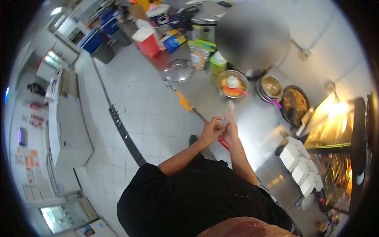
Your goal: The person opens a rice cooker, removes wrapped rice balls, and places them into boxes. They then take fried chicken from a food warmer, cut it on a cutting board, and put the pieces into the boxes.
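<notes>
Both hands are together over the near edge of the steel counter (252,124). Thin clear plastic (230,110), a small bag or a glove, stands up from my right hand (231,131), whose fingers are closed round its lower end. My left hand (212,130) is beside it, thumb and fingers pinched at the plastic's lower part. A red item with white lettering (224,143) shows just below the hands. Beyond them sits a metal bowl (244,91) of orange-yellow food, with a red-handled utensil (236,91) and a white round container (232,82) in it.
Stacked bowls (271,87) and a dark pan of food (295,103) stand right. Open white boxes (302,170) lie near a lit glass warmer (329,126). A glass lid (178,70), a green-and-white container (218,63) and a red box (147,42) are farther back.
</notes>
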Demonstrator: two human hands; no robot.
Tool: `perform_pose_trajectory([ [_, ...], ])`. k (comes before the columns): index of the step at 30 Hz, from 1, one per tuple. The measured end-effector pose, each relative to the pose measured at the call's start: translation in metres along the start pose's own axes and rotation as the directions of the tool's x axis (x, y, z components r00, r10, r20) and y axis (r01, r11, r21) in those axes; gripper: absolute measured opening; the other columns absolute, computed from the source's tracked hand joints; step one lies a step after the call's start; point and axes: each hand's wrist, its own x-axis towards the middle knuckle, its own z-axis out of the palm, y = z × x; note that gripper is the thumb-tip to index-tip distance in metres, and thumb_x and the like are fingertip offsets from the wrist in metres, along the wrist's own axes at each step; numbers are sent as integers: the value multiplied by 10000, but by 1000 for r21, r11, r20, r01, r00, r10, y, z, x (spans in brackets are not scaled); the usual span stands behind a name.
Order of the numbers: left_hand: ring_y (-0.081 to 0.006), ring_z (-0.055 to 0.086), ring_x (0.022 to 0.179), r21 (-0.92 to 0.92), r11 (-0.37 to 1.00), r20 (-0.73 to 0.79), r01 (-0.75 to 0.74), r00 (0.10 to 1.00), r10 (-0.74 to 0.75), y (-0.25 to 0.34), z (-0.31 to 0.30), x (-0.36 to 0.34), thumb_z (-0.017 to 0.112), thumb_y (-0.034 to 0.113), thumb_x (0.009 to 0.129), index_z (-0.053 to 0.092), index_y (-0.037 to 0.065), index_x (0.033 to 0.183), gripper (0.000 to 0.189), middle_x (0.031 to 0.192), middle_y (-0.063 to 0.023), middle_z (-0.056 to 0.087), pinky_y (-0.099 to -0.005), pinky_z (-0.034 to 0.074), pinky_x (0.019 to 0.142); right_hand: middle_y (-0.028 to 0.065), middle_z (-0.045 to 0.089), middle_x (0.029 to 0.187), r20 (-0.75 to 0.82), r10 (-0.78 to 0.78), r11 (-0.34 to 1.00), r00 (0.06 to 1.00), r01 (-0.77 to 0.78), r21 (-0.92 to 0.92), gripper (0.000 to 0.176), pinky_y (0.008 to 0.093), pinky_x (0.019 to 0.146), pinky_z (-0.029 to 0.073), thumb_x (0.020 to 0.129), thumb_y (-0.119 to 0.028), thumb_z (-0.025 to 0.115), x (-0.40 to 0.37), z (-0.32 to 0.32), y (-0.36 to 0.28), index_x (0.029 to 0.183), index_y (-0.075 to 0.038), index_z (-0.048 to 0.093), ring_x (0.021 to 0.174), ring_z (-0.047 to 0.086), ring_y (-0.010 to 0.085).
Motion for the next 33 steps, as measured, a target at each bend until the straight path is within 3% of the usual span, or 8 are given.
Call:
perform_pose_trajectory([
  [8,-159,698,832,186,981,14,-49,999,47,5,-186,27,721,14,811,518,30,1155,400,822,-80,695,-307,539,779,92,562,1172,245,115,975,963,-157,158,447,347,739,549,992,-396,512,57,140,95,1323,-101,452,988,606,253],
  [11,-162,699,822,159,986,13,-43,999,42,-7,-267,30,715,10,811,528,26,1129,369,818,-80,694,-306,539,776,93,555,1169,156,-6,972,988,42,-230,572,391,700,550,959,-545,485,121,183,156,1318,-101,447,984,602,257],
  [15,-162,699,826,68,994,-130,-90,987,98,-24,-349,41,710,3,814,536,20,1102,336,807,-88,691,-305,541,764,97,541,1188,232,177,981,956,-152,-122,655,460,723,548,913,-635,494,201,211,229,1337,-139,434,1066,566,256],
  [20,-174,695,836,220,969,-149,-112,978,147,-14,-390,64,690,10,834,535,-2,1084,295,857,-110,677,-329,549,757,143,407,1379,384,308,951,871,-269,-152,726,478,757,551,896,-692,449,235,261,234,1420,-197,363,1123,528,298],
  [23,-200,693,843,283,938,-108,-200,965,239,1,-403,96,677,21,842,557,-17,1029,225,906,-123,665,-338,545,754,147,296,1472,302,-107,966,947,171,-194,837,461,834,532,872,-773,341,221,333,212,1497,-222,265,1199,472,330],
  [26,-243,679,847,310,904,-31,-293,948,318,37,-412,136,653,30,856,583,-17,977,148,926,-132,653,-344,529,750,142,279,1520,521,5,1000,853,-5,-1,845,488,1073,356,858,-774,380,240,360,170,1496,-224,318,1384,335,286],
  [29,-290,650,850,373,852,-9,-367,917,399,54,-414,176,620,45,878,595,-1,973,109,923,-137,640,-359,514,751,138,248,1549,470,-103,960,876,212,-185,886,427,1128,288,847,-804,322,268,397,145,1525,-238,259,1438,197,280],
  [33,-325,625,844,402,816,-31,-416,884,466,51,-416,221,592,74,907,601,22,990,99,918,-140,627,-375,500,751,113,256,1550,427,22,951,904,113,-287,891,396,1151,234,847,-804,325,313,414,113,1523,-226,268,1423,209,274],
])
